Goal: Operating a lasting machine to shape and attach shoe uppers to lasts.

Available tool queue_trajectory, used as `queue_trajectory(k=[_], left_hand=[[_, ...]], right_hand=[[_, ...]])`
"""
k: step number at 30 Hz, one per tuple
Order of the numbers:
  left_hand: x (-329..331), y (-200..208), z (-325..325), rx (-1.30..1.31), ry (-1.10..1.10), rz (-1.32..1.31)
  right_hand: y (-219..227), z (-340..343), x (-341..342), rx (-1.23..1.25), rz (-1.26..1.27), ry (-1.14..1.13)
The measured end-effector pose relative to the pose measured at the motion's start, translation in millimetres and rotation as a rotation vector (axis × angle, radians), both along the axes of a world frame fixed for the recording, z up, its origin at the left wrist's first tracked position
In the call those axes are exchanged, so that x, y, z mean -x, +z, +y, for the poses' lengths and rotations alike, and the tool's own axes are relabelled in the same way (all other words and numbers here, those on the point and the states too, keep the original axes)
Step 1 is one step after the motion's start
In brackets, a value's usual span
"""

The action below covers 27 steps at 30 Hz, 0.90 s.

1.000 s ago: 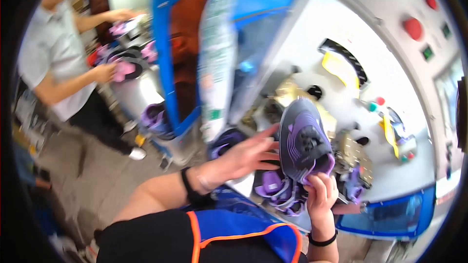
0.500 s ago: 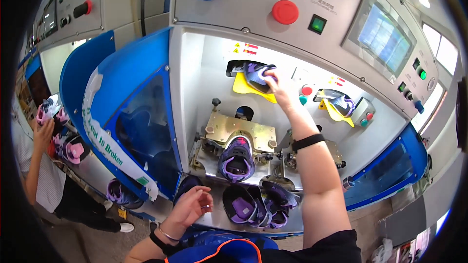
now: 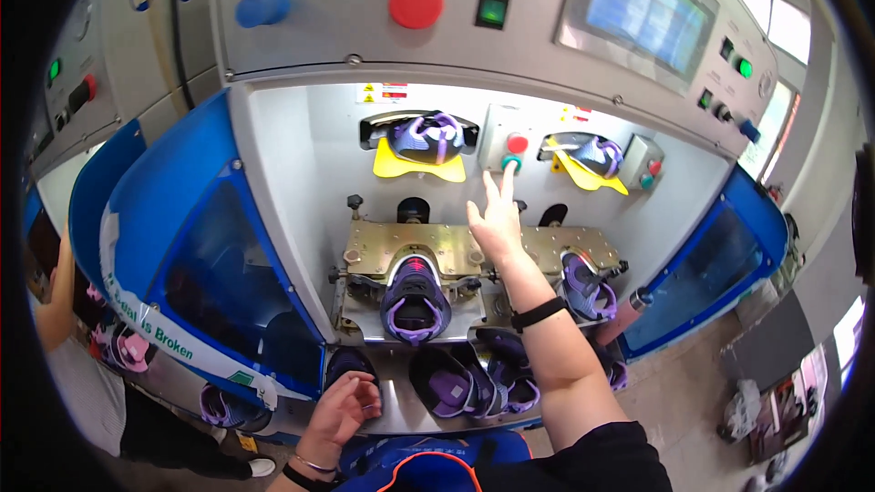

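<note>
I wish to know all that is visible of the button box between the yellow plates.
The button box is pale grey, metal-looking, and mounted on the back wall. A round red button sits above a green button on its front. The right hand seems to touch the green button with one of its fingers; whether it is pressed is unclear.

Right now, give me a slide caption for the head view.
Right hand at the round green button on a pale grey rectangular control box.

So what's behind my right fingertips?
A green button, below a red button on a grey control box. Your right hand partly covers the green one, so its lower edge and whether it's pressed can't be seen.
</note>
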<state>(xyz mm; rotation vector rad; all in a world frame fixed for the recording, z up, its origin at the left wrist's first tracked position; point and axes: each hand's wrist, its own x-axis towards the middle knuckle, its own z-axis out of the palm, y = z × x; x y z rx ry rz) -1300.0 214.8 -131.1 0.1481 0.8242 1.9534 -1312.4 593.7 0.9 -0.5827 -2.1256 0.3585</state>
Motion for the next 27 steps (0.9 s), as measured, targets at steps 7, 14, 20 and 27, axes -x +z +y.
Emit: queue_trajectory(k=[7, 14, 20, 27], left_hand=[[1, -5, 30, 0.016, -0.277, 0.094], [-1, -21, 60, 0.051, -0.362, 0.026], [-32, -18, 107, 0.115, -0.532, 0.079], [-64, -15, 141, 0.182, -0.535, 0.133]], right_hand=[[-52, -21, -160, 0.249, 0.097, 0.177], [-184, -29, -355, 0.749, 0.239, -0.458], [-184, -14, -407, 0.87, 0.424, -0.51], [-274, 31, -478, 1.524, 1.022, -0.733]])
